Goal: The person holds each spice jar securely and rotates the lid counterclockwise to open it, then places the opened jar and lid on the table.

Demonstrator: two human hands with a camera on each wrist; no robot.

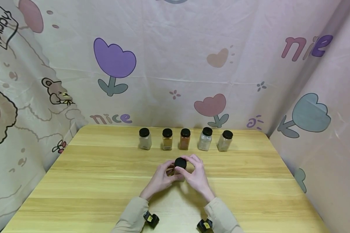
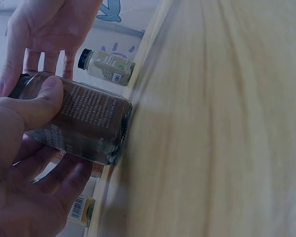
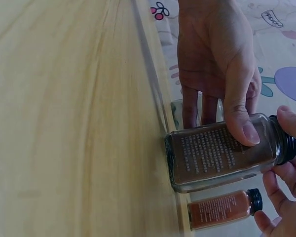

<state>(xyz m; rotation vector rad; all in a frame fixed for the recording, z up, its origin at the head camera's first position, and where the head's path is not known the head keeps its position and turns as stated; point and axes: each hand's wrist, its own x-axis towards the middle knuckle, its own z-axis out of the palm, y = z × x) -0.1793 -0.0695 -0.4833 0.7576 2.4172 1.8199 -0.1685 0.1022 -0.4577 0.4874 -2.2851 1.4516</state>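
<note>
Between both hands stands a square glass spice jar (image 1: pixel 180 164) with a black lid and brown contents. Fine white print covers its side in both wrist views, and its base is right at the tabletop. My left hand (image 1: pixel 161 178) grips the jar's glass body, thumb (image 2: pixel 49 96) on the printed face and fingers behind. At the top, my right hand (image 1: pixel 196 176) pinches the black lid (image 3: pixel 287 140) between thumb and fingers. In the head view the fingers cover much of the jar's body.
Several similar jars line the table's back: a pale one (image 1: pixel 145 139), a yellow one (image 1: pixel 167 140), an orange-red one (image 1: pixel 185 139), a white one (image 1: pixel 205 139) and a greyish one (image 1: pixel 225 141). Behind the wooden table (image 1: pixel 84 171) hangs a printed cloth (image 1: pixel 169 58).
</note>
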